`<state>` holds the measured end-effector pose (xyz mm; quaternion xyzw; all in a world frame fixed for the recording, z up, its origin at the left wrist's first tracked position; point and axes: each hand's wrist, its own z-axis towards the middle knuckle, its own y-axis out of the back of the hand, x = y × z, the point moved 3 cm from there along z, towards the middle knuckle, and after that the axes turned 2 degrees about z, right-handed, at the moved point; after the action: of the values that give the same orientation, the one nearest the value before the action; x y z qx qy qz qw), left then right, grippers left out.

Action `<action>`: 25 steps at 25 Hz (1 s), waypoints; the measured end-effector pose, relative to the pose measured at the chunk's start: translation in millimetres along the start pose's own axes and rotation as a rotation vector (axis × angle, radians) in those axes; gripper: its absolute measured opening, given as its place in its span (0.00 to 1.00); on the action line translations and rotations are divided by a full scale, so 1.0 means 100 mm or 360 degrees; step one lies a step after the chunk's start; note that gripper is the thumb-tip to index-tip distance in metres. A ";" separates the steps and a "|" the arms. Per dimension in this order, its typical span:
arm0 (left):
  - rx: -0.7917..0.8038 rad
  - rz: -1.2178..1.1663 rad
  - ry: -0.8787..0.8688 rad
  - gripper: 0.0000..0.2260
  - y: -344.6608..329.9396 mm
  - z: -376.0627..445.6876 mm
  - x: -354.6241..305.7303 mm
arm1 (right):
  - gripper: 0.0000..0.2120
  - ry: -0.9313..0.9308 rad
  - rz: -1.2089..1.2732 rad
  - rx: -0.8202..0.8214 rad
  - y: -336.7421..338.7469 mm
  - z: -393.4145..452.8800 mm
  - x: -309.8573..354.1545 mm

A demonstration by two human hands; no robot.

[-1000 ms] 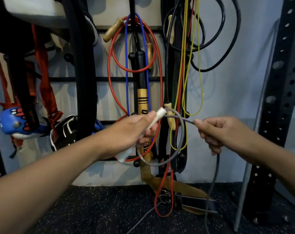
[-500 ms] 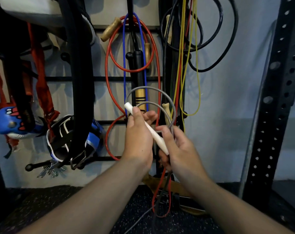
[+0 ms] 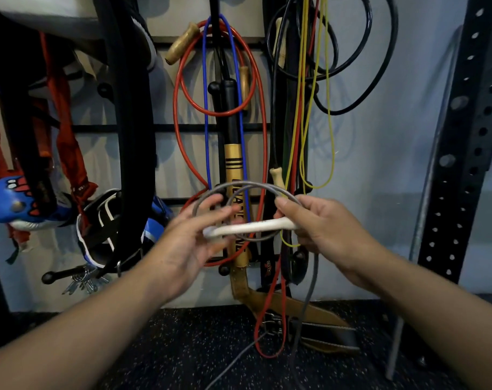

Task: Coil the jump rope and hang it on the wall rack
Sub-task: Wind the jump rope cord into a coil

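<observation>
A grey jump rope [image 3: 247, 185] with a white handle [image 3: 250, 228] is held in front of the wall rack [image 3: 183, 127]. The handle lies level between my hands. My right hand [image 3: 323, 229] pinches the handle's right end together with two small grey loops. My left hand [image 3: 191, 237] touches the handle's left end with its fingers spread and blurred. The rest of the grey rope [image 3: 309, 288] drops from my right hand to the floor.
Red [image 3: 178, 108], blue [image 3: 207, 136], yellow [image 3: 329, 108] and black ropes [image 3: 379, 66] hang on the rack with wooden handles, a yellow-and-black bat [image 3: 233, 164] and a leather belt. Boxing gloves [image 3: 11, 204] hang left. A black perforated steel upright [image 3: 464, 136] stands right. Speckled rubber floor lies below.
The handle turned from slanted upright to level. My right hand shifted right to the handle's end with the loops, and my left hand's fingers opened.
</observation>
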<state>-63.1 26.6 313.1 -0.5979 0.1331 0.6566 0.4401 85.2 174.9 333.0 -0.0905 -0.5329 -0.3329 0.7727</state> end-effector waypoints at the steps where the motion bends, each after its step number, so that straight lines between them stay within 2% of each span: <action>1: 0.0008 0.0212 -0.0087 0.27 0.08 0.05 -0.11 | 0.14 0.0035 -0.0172 0.0065 0.04 0.02 0.06; 2: 0.0082 0.0514 -0.0203 0.31 0.09 0.08 -0.25 | 0.14 0.0076 -0.0322 0.0119 0.07 0.04 0.13; 4: 0.0389 0.1253 -0.0399 0.36 -0.06 0.12 -0.54 | 0.16 0.0134 -0.0553 0.0211 0.10 0.08 0.24; 6: 0.0670 0.1922 -0.0437 0.40 -0.38 0.14 -0.68 | 0.17 0.0164 -0.0690 0.0295 0.11 0.13 0.33; 8: 0.0776 0.2323 -0.0437 0.35 -0.70 0.15 -0.66 | 0.20 0.0208 -0.0717 0.0340 0.10 0.18 0.38; 9: 0.0772 0.2367 -0.0445 0.30 -0.81 0.17 -0.61 | 0.21 0.0229 -0.0722 0.0333 0.09 0.19 0.39; 13: 0.0824 0.2119 -0.0387 0.18 -0.86 0.23 -0.46 | 0.18 0.0296 -0.0597 0.0228 0.12 0.16 0.35; 16: 0.0951 0.1874 -0.0258 0.12 -0.78 0.16 -0.38 | 0.23 0.0069 -0.0286 0.0217 0.23 0.07 0.30; 18: 0.0903 0.1717 -0.0255 0.14 -0.75 0.14 -0.38 | 0.25 -0.0036 -0.0249 0.0292 0.29 0.00 0.28; 20: 0.0718 0.1532 -0.0296 0.13 -0.66 0.16 -0.44 | 0.30 -0.0110 -0.0215 0.0323 0.40 -0.05 0.22; 22: 0.0463 0.1209 -0.0318 0.14 -0.58 0.19 -0.48 | 0.31 -0.0133 -0.0167 0.0258 0.51 -0.05 0.17; 25: -0.0060 0.0426 -0.0337 0.15 -0.53 0.27 -0.40 | 0.28 -0.0038 -0.0056 0.0129 0.44 -0.04 0.10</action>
<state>-46.1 59.4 374.1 -0.5105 0.1520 0.7710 0.3491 117.0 202.1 349.7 -0.0536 -0.5566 -0.3235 0.7633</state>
